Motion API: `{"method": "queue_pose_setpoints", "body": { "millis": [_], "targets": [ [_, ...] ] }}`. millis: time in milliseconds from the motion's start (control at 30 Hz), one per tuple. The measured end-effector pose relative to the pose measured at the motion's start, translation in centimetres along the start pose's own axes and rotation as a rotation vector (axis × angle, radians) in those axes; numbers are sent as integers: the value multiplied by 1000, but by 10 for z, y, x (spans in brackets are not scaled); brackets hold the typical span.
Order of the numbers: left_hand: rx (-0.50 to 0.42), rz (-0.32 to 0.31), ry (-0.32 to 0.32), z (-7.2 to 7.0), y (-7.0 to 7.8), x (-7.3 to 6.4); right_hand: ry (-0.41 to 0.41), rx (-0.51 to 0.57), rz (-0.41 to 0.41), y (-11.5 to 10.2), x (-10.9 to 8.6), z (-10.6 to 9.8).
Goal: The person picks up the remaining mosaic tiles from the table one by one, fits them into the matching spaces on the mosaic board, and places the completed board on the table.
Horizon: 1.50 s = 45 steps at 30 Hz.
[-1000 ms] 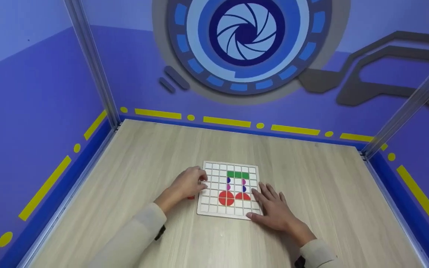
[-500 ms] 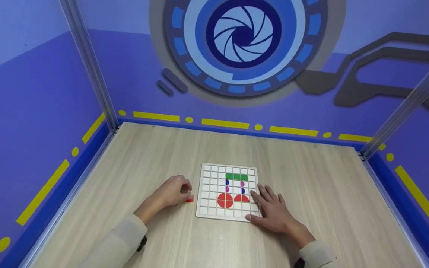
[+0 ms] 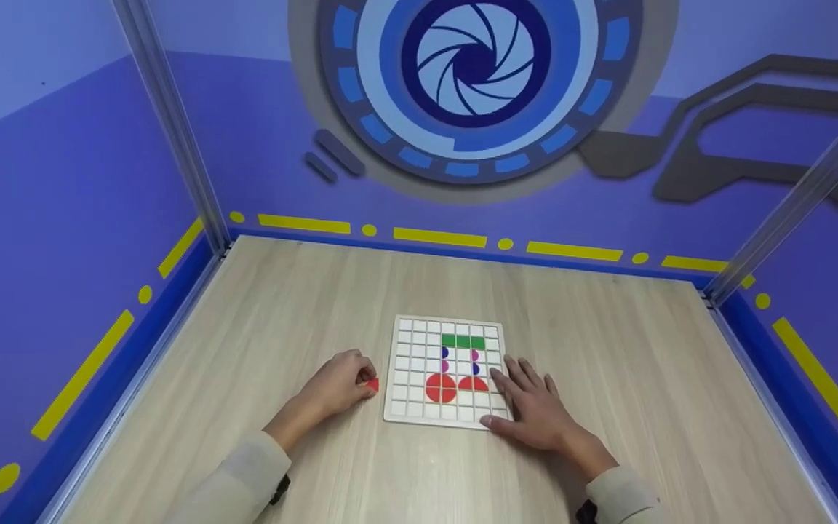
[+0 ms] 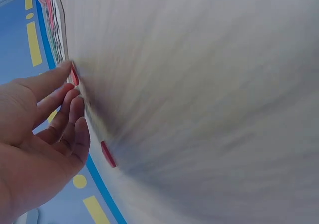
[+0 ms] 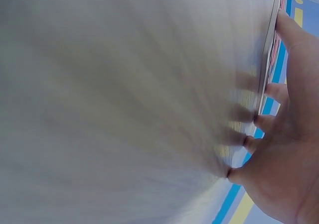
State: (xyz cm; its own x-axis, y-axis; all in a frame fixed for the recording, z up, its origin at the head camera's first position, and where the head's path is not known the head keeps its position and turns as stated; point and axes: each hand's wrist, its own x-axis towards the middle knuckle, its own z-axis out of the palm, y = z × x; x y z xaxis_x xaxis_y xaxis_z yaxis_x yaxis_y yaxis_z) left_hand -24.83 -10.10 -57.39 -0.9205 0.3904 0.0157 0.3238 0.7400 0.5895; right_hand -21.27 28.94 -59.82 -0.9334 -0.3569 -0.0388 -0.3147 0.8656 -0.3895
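Just left of the grid board, my left hand pinches a small red tile between thumb and fingertips, close to the tabletop. A second red piece lies on the table below that hand in the left wrist view; the hand hides it from the head view. My right hand rests with extended fingers along the board's right side, thumb on its near right corner. On the white grid sit green tiles, a full red circle, a red half circle and small blue and pink half rounds.
The board lies flat on a light wooden table. Blue-purple panels with yellow dashes enclose the table at the back and both sides. Metal posts stand at the rear corners.
My left hand has moved left from the board's left edge to the table beside it and taken hold of a red tile. The right hand has stayed on the board.
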Motion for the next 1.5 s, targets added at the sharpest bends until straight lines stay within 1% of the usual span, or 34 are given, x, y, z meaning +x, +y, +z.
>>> {"method": "queue_pose_setpoints", "body": {
  "millis": [167, 333, 433, 667, 800, 967, 1067, 1167, 1300, 1400, 1500],
  "targets": [
    [-33, -13, 31, 3, 2, 0, 0, -3, 5, 1, 1, -3],
    [-42, -7, 46, 4, 3, 1, 1, -5, 8, 2, 1, -2],
    [-40, -5, 47, 4, 3, 1, 6, -2, 6, 2, 1, -1],
    [-55, -39, 32, 6, 2, -3, 1, -17, 5, 0, 1, 1],
    [-59, -30, 27, 3, 0, -2, 7, -12, 0, -1, 1, 0],
    [-76, 14, 4, 0, -2, -1, -4, -16, 7, 0, 1, 1],
    [-98, 45, 3, -2, -1, -1, -7, -18, 8, 0, 1, 1],
    [-137, 56, 3, -3, 5, 0, -7, -17, 10, 0, 2, 0],
    [-177, 76, 9, -3, 19, 3, -9, -15, 15, 1, 3, 0],
    [-183, 105, 32, 0, 33, 6, -14, -16, 15, 1, 3, 1],
    [-172, 119, 58, 6, 47, 10, -5, -16, 4, 1, 2, 1]
  ]
}}
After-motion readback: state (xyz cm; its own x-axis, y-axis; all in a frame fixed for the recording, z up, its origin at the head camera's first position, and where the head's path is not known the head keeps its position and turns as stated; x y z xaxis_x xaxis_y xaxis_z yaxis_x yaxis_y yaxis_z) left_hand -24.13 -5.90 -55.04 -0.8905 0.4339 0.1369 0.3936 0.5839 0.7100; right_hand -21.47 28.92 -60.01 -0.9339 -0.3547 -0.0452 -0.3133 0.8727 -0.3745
